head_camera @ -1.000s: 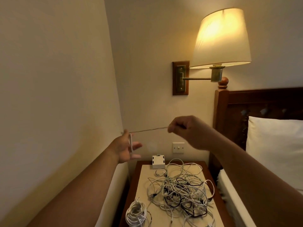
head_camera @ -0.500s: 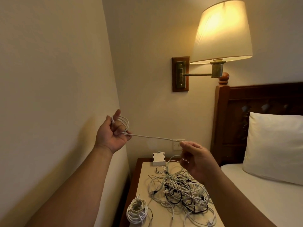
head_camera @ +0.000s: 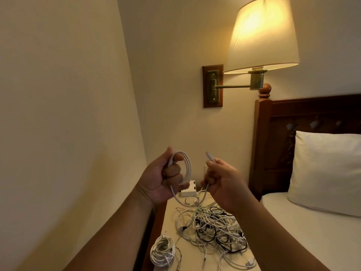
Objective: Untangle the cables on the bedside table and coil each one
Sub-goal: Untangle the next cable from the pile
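Observation:
My left hand (head_camera: 168,178) grips a small coil of white cable (head_camera: 188,166) looped around its fingers, held above the bedside table (head_camera: 172,208). My right hand (head_camera: 220,178) pinches the same cable near its plug end (head_camera: 209,155), which sticks up above the fingers. A short slack loop hangs between both hands. Below them a tangle of white and black cables (head_camera: 213,225) covers the tabletop. One finished white coil (head_camera: 162,250) lies at the table's front left corner.
A small white box (head_camera: 189,189) stands at the back of the table against the wall. A lit wall lamp (head_camera: 262,34) hangs above. The bed with a dark wooden headboard (head_camera: 304,137) and a white pillow (head_camera: 326,171) lies to the right.
The stretched cable between my hands has been wound in. My right hand moved left toward my left hand, and the coil on my left hand grew.

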